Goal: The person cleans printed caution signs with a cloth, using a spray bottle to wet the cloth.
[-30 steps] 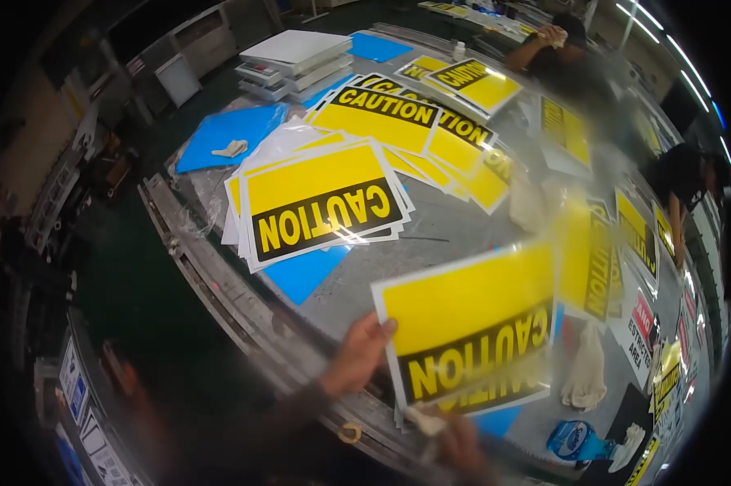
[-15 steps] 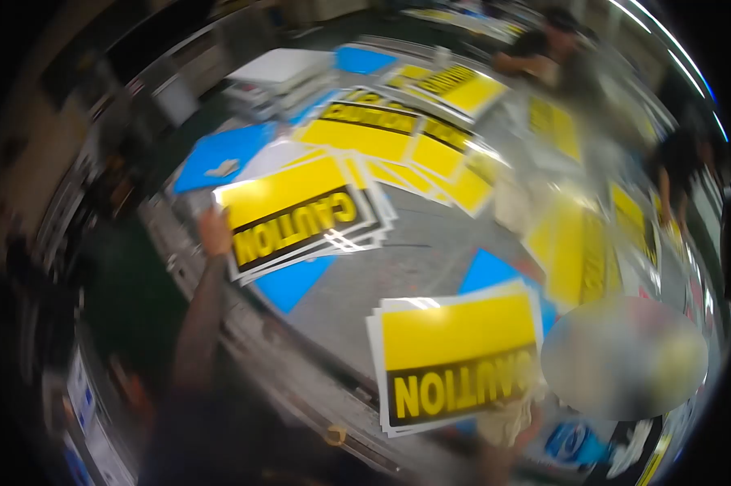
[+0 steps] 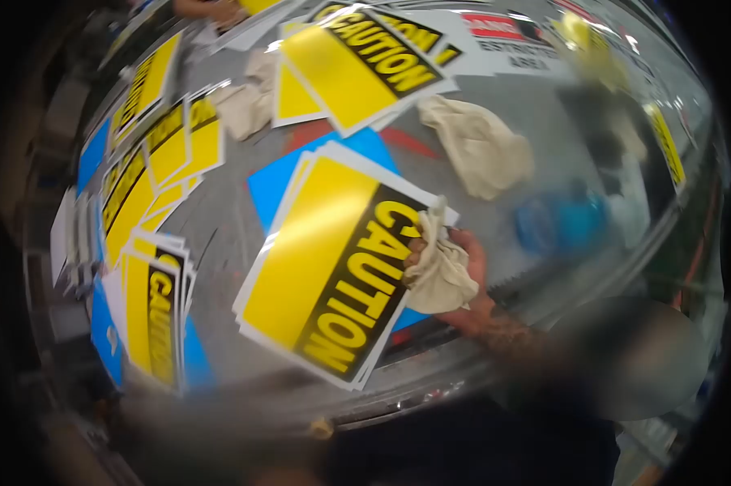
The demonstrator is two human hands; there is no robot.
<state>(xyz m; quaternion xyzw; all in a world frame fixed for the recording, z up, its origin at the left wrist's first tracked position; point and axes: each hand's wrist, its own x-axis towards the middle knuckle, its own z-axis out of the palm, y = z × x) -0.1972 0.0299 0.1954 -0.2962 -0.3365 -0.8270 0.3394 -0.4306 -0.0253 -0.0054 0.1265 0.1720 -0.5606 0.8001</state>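
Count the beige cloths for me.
3 visible: a cloth in the right hand, a bunched cloth beyond it, a rumpled cloth farther left. More may be hidden or blurred at right.

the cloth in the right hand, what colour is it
The cloth is plain cream or off-white; it shows best in the head view.

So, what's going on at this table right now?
The person's right hand holds a bunched cream cloth against the lettered side of the top CAUTION sign in a small stack. The stack overlaps a blue sheet on the grey table. The left hand can't be made out. More CAUTION signs lie in loose piles around it, with another cloth and a blurred blue item nearby.
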